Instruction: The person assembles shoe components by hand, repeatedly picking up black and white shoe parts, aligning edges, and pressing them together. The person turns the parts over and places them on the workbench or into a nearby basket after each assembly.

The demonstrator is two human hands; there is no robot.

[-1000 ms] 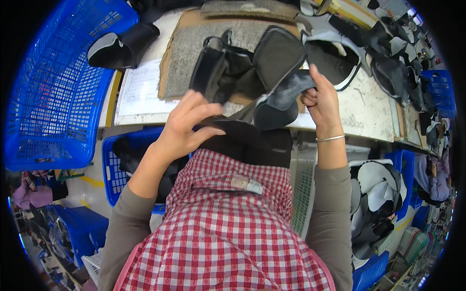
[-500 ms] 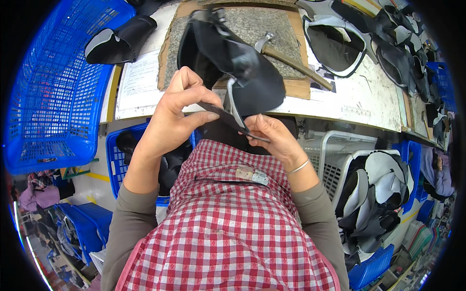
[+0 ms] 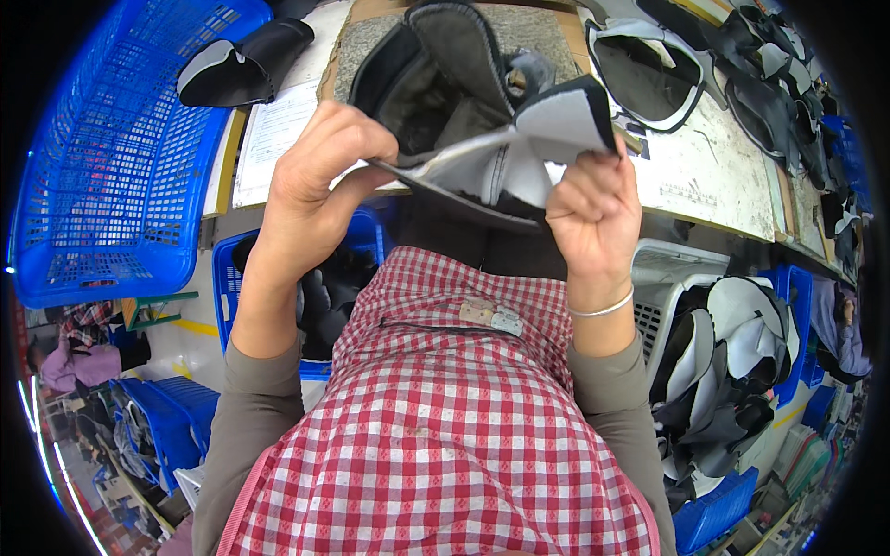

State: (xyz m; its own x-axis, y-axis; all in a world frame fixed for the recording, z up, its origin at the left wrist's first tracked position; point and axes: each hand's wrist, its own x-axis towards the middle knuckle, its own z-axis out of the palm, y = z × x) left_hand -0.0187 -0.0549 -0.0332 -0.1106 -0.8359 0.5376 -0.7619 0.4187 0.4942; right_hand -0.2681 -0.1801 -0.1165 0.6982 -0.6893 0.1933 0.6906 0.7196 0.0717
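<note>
Between my two hands a black boot upper (image 3: 464,120) with pale grey lining is spread wide above the bench's front edge. I look into its dark inside, with a row of stitching along a seam. My left hand (image 3: 320,176) pinches its near edge between thumb and fingers. Closed on the other side of the upper, my right hand (image 3: 598,208) grips it beneath a pale grey flap. Behind the upper lies a stone slab (image 3: 362,51), largely covered. A hammer's wooden handle (image 3: 635,144) peeks out beside my right hand; the rest is hidden.
Another upper (image 3: 246,65) lies at the back left, beside a large blue basket (image 3: 120,287). At the right an upper (image 3: 644,74) rests on the white bench (image 3: 695,195), near a dark heap. Below stand a crate of pieces (image 3: 732,334) and a blue basket (image 3: 227,296).
The boot upper has been turned and opened out, so its inside now shows. My right hand has moved right and up, away from my left. The hammer is now mostly covered.
</note>
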